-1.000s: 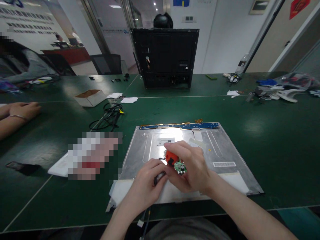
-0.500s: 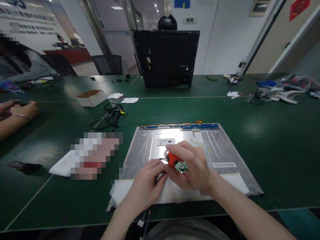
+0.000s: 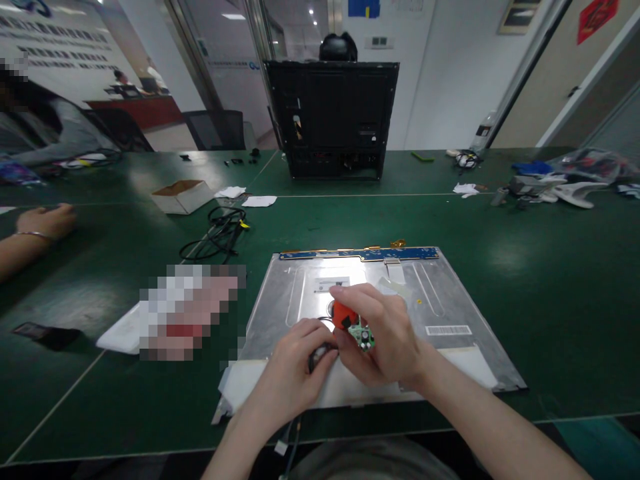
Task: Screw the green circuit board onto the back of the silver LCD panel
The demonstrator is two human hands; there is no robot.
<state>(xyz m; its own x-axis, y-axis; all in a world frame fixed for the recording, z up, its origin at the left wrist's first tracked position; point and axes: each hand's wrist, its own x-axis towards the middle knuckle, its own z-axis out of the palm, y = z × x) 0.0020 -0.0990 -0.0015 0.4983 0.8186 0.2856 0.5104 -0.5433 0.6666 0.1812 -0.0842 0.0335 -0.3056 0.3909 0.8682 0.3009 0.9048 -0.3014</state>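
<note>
My right hand (image 3: 385, 337) is closed around a small green circuit board (image 3: 363, 334) with an orange-red part (image 3: 343, 314) on it, held just above a flat silver display panel (image 3: 440, 293). My left hand (image 3: 293, 370) is closed in a pinch on a black cable (image 3: 316, 355) that runs to the board and trails off the table's near edge. Both hands touch over the panel's near middle. A blue circuit strip (image 3: 360, 253) lines the panel's far edge, and white sheet material (image 3: 240, 387) lies under the near edge.
A black monitor back shell (image 3: 333, 117) stands upright at the far side of the green table (image 3: 550, 280). A cardboard box (image 3: 183, 195), a black cable bundle (image 3: 217, 233) and a dark phone (image 3: 47, 333) lie left. Another person's hand (image 3: 40, 223) rests far left. Clutter (image 3: 565, 180) sits far right.
My hands have barely shifted; the small board has turned slightly in my right hand. The other person's hands at the far left have moved a little.
</note>
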